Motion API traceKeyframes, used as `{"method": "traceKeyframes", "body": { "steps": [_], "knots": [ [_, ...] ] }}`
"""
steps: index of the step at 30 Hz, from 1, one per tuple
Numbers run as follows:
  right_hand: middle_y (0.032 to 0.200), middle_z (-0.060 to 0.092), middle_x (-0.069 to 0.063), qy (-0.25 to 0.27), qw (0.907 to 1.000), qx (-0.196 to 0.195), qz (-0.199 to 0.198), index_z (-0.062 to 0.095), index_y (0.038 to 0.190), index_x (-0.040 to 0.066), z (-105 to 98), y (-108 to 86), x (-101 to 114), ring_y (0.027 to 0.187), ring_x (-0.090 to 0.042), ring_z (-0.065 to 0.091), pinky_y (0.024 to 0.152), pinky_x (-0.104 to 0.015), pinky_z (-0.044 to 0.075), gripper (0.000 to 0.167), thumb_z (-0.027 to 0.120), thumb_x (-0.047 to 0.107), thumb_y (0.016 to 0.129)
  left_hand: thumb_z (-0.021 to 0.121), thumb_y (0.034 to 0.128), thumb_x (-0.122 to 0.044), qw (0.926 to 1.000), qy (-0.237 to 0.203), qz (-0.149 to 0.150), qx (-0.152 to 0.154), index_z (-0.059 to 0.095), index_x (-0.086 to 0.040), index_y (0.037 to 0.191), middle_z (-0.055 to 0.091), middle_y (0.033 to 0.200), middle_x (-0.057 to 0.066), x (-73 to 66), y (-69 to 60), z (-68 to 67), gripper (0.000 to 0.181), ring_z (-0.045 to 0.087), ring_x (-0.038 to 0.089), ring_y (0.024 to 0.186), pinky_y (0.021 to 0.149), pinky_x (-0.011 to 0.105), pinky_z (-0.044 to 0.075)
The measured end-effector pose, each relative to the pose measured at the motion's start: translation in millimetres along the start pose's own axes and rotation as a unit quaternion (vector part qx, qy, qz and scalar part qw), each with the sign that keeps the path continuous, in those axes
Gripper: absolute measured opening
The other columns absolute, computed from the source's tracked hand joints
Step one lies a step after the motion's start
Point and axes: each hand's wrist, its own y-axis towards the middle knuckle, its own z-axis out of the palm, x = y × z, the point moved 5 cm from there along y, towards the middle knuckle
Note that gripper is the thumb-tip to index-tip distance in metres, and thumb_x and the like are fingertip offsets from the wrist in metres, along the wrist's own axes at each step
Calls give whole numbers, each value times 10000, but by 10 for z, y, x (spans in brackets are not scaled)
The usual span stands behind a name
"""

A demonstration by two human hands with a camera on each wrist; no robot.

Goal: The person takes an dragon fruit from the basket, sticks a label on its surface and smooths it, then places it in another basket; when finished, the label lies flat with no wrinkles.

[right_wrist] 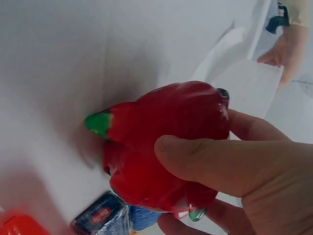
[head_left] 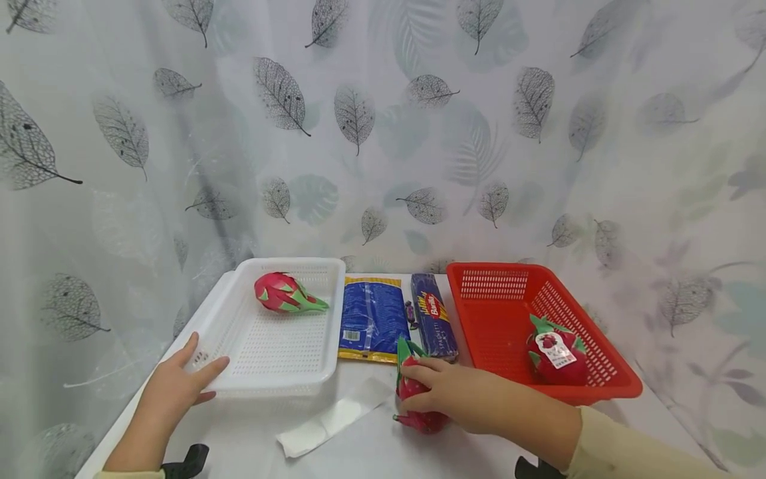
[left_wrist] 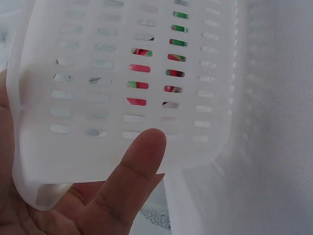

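My right hand (head_left: 449,396) grips a red dragon fruit (right_wrist: 166,142) with green tips just above or on the table, left of the red basket; its underside is hidden. At the near left corner of the white basket (head_left: 281,379), my left hand (head_left: 173,382) holds the rim. A finger (left_wrist: 142,156) lies against the basket's slotted outer wall in the left wrist view. Inside that basket lies another dragon fruit (head_left: 284,293), pink with green leaves. A third dragon fruit (head_left: 559,362), bearing a white label, sits in the red basket (head_left: 487,326).
Between the baskets lie a blue and yellow packet (head_left: 374,316) and a blue Barilla spaghetti box (head_left: 433,316), with a small purple item (head_left: 410,313) between them. A white paper strip (head_left: 332,419) lies in front. A leaf-patterned curtain (head_left: 383,166) hangs behind the table.
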Motion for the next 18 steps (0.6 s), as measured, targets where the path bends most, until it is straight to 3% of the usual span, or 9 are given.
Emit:
{"method": "traceKeyframes", "body": {
  "steps": [5,13,16,18],
  "knots": [
    [1684,399,116,237,9995,-102,181,557,1432,598,9,-24,4,1547,-294,391,868,-468,673,864,927,140,799,664,935,-720,9999,87,-36,-52,-66,-117,1683,212,1596,479,-13,-16,-3,1207,800,331,926,1085,663,510],
    [1696,381,109,414,9982,-283,329,586,1423,561,75,-26,0,1557,-300,370,866,-488,672,833,940,156,787,666,927,-728,9999,27,-105,-37,-68,-136,1688,157,1637,464,-1,1,20,1212,750,463,1095,1044,625,528],
    [1718,337,93,692,9956,-443,453,550,1457,572,102,-78,-5,1585,-319,322,868,-515,667,839,935,216,802,583,964,-749,9993,323,190,-19,-93,-135,1684,109,1650,467,-47,-9,1,1163,654,549,1232,1066,676,505],
    [1725,323,73,1015,9911,-622,599,524,1486,569,105,-148,-6,1603,-332,286,863,-543,663,853,935,256,807,522,987,-761,9954,756,482,-337,-92,-139,1687,98,1647,469,-126,-100,-22,1120,522,645,1322,1065,756,470]
  ]
}}
